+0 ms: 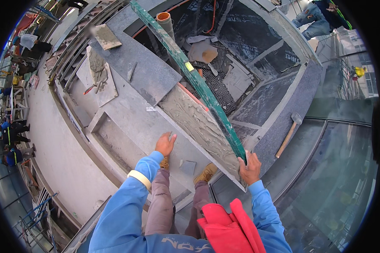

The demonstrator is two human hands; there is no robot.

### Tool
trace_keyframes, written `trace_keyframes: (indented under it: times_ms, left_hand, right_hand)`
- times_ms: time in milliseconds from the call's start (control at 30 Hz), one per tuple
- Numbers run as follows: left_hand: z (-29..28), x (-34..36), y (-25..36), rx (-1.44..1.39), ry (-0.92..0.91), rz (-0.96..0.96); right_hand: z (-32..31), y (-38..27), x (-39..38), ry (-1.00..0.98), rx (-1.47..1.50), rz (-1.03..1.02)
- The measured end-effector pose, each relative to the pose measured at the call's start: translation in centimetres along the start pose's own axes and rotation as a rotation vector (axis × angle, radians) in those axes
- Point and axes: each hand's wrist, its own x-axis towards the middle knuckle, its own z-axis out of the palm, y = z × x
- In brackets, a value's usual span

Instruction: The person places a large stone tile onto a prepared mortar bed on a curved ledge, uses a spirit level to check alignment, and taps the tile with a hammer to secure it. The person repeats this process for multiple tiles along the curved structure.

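My right hand (pixel 250 168) is closed round the near end of a long green spirit level (pixel 209 98), which is smeared with mortar and has a yellow vial partway along. The level slants away to the far left over a strip of wet grey mortar (pixel 190 120) and the dark pit beyond. To the left, my left hand (pixel 166 144) hovers with its fingers apart, holding nothing, beside the mortar strip. A grey stone slab (pixel 154 80) adjoins the mortar's far end. On the right-hand stone ledge lies a mallet (pixel 288 135) with a wooden handle.
Inside the dark-lined pit (pixel 257 55) stand an orange pipe (pixel 163 17) and rubble. A mortar-covered trowel (pixel 98 71) rests on a board (pixel 110 90) at left. Glass panels (pixel 325 168) flank the right side. Other people (pixel 13 134) are at far left and upper right.
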Motion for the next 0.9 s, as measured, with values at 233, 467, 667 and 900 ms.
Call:
trace_keyframes:
  times_ms: [233,467,667,900]
  left_hand:
    - [0.3,8.6,0.3,-0.006,0.369,-0.064]
    - [6.3,4.4,2.5,-0.075,0.423,-0.01]
    - [11.9,-4.4,1.4,-0.117,0.264,0.058]
    - [23.3,-14.1,-5.0,-0.325,-0.113,-0.263]
  right_hand:
    - [2.1,7.0,-6.0,-0.105,-0.145,-0.036]
    - [2.6,11.6,-8.3,-0.111,-0.184,-0.012]
    - [3.9,17.0,-7.4,-0.148,-0.252,0.122]
    - [6.9,18.0,-7.0,-0.24,-0.334,0.23]
